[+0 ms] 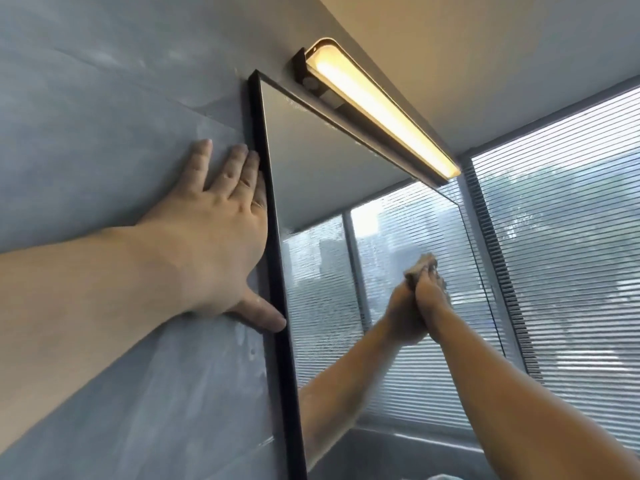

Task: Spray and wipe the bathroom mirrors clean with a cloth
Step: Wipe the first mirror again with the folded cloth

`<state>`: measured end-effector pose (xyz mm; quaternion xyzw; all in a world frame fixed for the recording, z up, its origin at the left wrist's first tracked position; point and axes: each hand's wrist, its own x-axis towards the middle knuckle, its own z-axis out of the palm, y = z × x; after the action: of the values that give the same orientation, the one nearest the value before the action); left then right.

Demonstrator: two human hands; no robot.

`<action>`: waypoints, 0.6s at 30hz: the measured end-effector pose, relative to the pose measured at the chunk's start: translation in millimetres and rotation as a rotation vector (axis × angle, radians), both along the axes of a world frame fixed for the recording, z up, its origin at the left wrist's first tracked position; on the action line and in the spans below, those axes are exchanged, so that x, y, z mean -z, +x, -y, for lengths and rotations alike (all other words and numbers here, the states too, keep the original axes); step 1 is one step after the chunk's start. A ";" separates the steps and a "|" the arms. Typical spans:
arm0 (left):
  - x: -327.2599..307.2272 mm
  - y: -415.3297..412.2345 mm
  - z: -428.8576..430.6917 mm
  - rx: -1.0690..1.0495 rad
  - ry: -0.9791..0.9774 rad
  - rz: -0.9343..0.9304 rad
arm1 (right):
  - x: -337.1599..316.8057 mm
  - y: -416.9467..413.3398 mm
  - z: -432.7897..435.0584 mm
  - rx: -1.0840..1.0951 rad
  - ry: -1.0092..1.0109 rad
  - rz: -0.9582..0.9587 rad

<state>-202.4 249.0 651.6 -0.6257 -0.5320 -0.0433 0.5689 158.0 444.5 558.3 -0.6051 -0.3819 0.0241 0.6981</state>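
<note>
A black-framed mirror [311, 161] hangs on a grey-blue tiled wall; its glass carries fine spray droplets and reflects the window blinds. My left hand [214, 237] lies flat on the wall, fingers straight, its edge and thumb touching the mirror's left frame. My right hand [431, 292] presses a brownish cloth [420, 268] against the glass in the mirror's middle right; its reflection meets it there. The cloth is mostly hidden between hand and glass.
A lit bar lamp [377, 105] is mounted just above the mirror's top edge. A large window with horizontal blinds [561, 244] fills the right side. The tiled wall [104, 98] extends to the left.
</note>
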 end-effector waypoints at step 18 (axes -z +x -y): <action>1.4 7.8 0.8 0.016 -0.005 -0.014 | -141.8 -69.8 51.9 -0.081 0.363 0.471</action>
<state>-194.6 248.1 650.2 -0.6317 -0.5232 -0.0422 0.5705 88.2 392.6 700.2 -0.4434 -0.5554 -0.1578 0.6856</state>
